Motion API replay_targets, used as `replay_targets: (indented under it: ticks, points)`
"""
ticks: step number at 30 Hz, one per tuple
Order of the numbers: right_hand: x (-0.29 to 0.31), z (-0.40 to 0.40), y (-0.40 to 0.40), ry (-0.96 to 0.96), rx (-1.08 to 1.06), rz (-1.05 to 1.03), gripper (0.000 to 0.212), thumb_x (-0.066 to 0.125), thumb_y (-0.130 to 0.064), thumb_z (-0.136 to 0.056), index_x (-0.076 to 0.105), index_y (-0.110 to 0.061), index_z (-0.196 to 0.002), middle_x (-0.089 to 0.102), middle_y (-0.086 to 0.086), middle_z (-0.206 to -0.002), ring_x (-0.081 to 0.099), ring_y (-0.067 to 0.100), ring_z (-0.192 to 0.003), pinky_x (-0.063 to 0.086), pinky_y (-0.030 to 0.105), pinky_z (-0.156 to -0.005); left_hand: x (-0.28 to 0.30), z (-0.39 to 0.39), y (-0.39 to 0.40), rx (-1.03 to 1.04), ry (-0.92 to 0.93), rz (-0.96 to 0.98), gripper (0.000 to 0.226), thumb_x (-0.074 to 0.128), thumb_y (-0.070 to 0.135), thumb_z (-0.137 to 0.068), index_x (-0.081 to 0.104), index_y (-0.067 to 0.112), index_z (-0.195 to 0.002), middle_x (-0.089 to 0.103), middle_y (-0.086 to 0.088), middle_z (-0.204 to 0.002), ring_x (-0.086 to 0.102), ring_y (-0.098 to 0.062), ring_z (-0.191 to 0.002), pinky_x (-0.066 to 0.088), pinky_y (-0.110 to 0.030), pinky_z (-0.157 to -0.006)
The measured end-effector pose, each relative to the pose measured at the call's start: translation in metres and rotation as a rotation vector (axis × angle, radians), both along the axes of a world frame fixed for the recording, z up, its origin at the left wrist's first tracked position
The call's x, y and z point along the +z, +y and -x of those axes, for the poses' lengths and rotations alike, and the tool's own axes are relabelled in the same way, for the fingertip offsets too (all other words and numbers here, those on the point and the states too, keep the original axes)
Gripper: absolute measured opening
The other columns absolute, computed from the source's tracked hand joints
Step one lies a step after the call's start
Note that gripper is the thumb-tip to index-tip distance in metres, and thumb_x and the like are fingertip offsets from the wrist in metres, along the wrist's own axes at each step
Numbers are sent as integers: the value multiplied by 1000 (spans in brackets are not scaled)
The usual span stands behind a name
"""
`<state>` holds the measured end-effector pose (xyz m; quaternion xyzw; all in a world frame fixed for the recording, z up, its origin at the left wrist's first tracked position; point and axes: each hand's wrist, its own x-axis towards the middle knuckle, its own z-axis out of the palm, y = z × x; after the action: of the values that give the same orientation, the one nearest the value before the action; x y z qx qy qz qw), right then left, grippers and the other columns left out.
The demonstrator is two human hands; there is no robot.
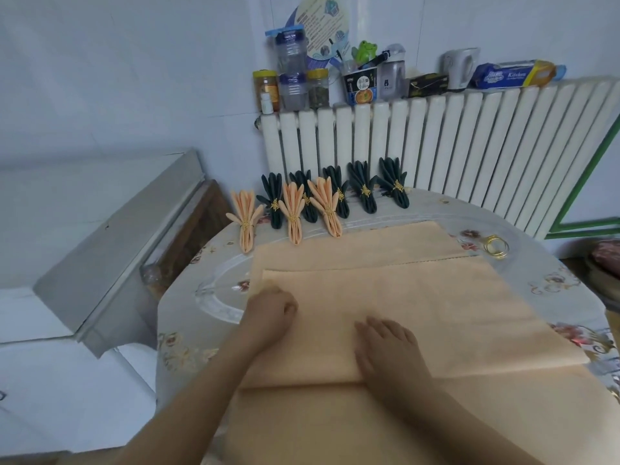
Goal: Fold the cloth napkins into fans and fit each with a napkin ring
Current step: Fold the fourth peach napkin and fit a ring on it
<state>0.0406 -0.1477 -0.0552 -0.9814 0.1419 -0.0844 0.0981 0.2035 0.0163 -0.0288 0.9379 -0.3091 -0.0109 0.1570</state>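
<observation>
A peach cloth napkin (pixel 419 307) lies folded over on top of another peach napkin (pixel 369 243) on the round table (pixel 188 330). My left hand (pixel 270 308) has its fingers curled at the folded layer's left corner and pinches the cloth. My right hand (pixel 385 347) lies flat on the fold near its front crease. At the table's far edge stand finished fans: three peach ones (pixel 292 213) and several dark green ones (pixel 364 191), each with a gold ring. Loose gold napkin rings (pixel 496 247) lie at the right.
A white radiator (pixel 453 152) stands behind the table, its top crowded with jars, bottles and boxes (pixel 359 78). A grey metal surface (pixel 110 236) sits at the left. The floral tablecloth shows around the napkins.
</observation>
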Motion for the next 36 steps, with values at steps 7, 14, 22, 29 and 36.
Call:
replay_targets:
  ticks: [7, 14, 22, 29, 36]
  points:
    - [-11, -1, 8, -111, 4, 51, 43, 41, -44, -77, 67, -25, -106, 67, -2, -113, 61, 17, -98, 39, 31, -87, -1, -86, -15, 190, 90, -243, 38, 37, 17, -93, 52, 32, -124, 47, -1, -134, 40, -28, -124, 28, -48, -107]
    - [-17, -1, 3, -153, 7, 59, 43, 43, -44, -77, 65, -26, -108, 65, -1, -115, 60, 19, -100, 29, 31, -88, 9, -112, -26, 212, 230, -332, 32, 57, 32, -90, 52, 24, -120, 54, -2, -123, 44, -25, -120, 23, -46, -106]
    - [-18, -1, 1, -244, 6, -5, 46, 43, -43, -74, 59, -26, -113, 62, -5, -108, 56, 17, -96, 43, 32, -85, 26, -65, -33, 99, 112, -107, 19, 67, 30, -83, 60, 21, -99, 60, 0, -102, 52, -16, -89, 41, -29, -74]
    - [-4, 4, -3, -363, 8, -625, 55, 29, -48, -84, 41, -37, -137, 55, -13, -95, 48, 2, -78, 39, 21, -74, 27, 40, -49, -125, 121, 92, 12, 65, 23, -83, 67, 12, -84, 63, 2, -87, 52, -13, -83, 31, -23, -68]
    - [4, 8, -6, -364, -55, -721, 45, 30, -48, -90, 67, -21, -93, 68, -5, -81, 60, 11, -79, 42, 28, -70, 17, 95, -51, -214, 381, 301, 21, 57, 26, -91, 65, 28, -72, 65, 11, -66, 59, -1, -62, 42, -18, -62]
